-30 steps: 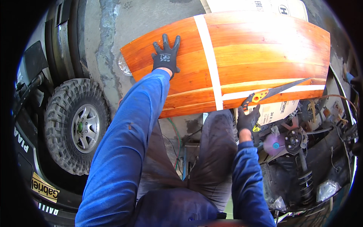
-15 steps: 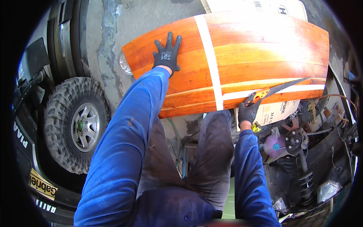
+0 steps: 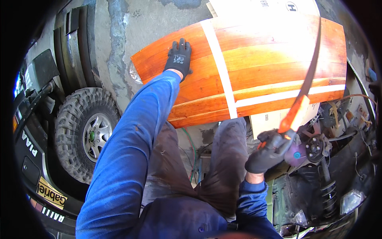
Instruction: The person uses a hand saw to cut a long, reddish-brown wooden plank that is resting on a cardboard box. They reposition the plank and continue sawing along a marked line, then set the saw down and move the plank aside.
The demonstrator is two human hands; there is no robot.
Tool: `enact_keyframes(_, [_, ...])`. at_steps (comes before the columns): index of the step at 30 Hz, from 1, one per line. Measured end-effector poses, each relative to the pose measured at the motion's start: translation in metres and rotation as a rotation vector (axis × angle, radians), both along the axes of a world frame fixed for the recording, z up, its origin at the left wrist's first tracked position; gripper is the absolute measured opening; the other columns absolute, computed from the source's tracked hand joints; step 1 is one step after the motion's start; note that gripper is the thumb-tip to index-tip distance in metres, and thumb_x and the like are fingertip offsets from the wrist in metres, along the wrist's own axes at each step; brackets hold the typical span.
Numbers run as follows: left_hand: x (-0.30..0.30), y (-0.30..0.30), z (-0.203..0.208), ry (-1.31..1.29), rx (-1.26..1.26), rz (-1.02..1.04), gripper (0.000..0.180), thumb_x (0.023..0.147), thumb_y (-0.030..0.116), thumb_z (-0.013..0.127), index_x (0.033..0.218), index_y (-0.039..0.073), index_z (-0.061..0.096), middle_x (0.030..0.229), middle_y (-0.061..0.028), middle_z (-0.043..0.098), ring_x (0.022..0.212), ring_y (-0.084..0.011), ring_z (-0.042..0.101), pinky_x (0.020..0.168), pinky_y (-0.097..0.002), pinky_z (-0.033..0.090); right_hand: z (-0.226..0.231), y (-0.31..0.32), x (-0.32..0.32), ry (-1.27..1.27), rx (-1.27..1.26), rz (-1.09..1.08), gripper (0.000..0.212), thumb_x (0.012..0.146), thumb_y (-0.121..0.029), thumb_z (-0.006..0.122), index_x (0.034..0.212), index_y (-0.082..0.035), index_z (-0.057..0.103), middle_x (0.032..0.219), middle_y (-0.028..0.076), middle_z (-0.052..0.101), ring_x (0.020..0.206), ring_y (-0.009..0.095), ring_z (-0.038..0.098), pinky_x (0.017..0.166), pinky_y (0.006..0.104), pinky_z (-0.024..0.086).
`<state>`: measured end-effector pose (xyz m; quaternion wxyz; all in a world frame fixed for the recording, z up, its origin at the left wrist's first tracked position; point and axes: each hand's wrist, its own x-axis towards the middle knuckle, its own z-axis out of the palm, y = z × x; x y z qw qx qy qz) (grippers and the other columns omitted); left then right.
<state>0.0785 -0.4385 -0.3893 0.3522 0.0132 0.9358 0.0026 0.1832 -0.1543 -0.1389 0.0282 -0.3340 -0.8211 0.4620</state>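
A varnished reddish wooden board (image 3: 254, 75) with a curved far edge lies across in front of me. One white tape strip (image 3: 220, 65) crosses it, and a second strip (image 3: 270, 100) runs near its near right edge. My left hand (image 3: 179, 57), in a black glove, rests flat on the board's left part, fingers stretched forward. In my gloved right hand (image 3: 267, 154), closed around the orange handle, is a hand saw (image 3: 297, 109). Its long curved blade points up and away, passing over the board's right side without a visible cut there. Whether the blade touches the wood I cannot tell.
A large knobby tyre (image 3: 71, 137) stands at left beside a dark vehicle body (image 3: 30, 159). At right are vehicle parts, including a coil spring (image 3: 328, 193) and a purple disc (image 3: 293, 152). Cardboard (image 3: 260, 124) shows under the board; a green hose (image 3: 194, 149) lies between my legs.
My right hand has drawn back toward me and lifted the saw; its blade swung from lying along the right strip to pointing away. My left hand's fingers have come closer together.
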Motion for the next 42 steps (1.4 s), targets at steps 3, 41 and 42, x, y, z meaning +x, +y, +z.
enact_keyframes(3, [-0.014, 0.002, -0.008, 0.140, 0.243, 0.266, 0.069, 0.092, 0.040, 0.083, 0.145, 0.004, 0.058, 0.163, -0.0216, 0.044, 0.149, -0.0440, 0.046, 0.116, -0.0570, 0.047, -0.010, -0.005, 0.000, -0.009, -0.046, 0.297, 0.070, 0.105, -0.028, 0.060, 0.162, 0.008, 0.040, 0.097, 0.011, 0.067, 0.080, 0.014, 0.062, 0.073, 0.0303, 0.053])
enact_keyframes(41, [-0.112, 0.029, -0.119, 0.492, 0.406, 0.601, 0.041, 0.102, 0.043, 0.051, 0.111, 0.018, 0.083, 0.113, -0.0176, 0.078, 0.115, -0.0395, 0.069, 0.112, -0.0480, 0.038, -0.063, 0.020, 0.021, -0.172, -0.259, 0.737, 0.063, 0.105, -0.037, 0.064, 0.147, 0.010, 0.059, 0.139, 0.027, 0.070, 0.114, 0.028, 0.076, 0.093, 0.0371, 0.060])
enact_keyframes(42, [-0.112, 0.030, -0.119, 0.493, 0.422, 0.630, 0.041, 0.102, 0.043, 0.052, 0.111, 0.018, 0.083, 0.112, -0.0175, 0.078, 0.115, -0.0395, 0.069, 0.113, -0.0477, 0.038, -0.064, 0.018, 0.019, -0.127, -0.270, 0.742, 0.061, 0.104, -0.034, 0.065, 0.147, 0.010, 0.059, 0.135, 0.026, 0.072, 0.109, 0.028, 0.076, 0.091, 0.0371, 0.060])
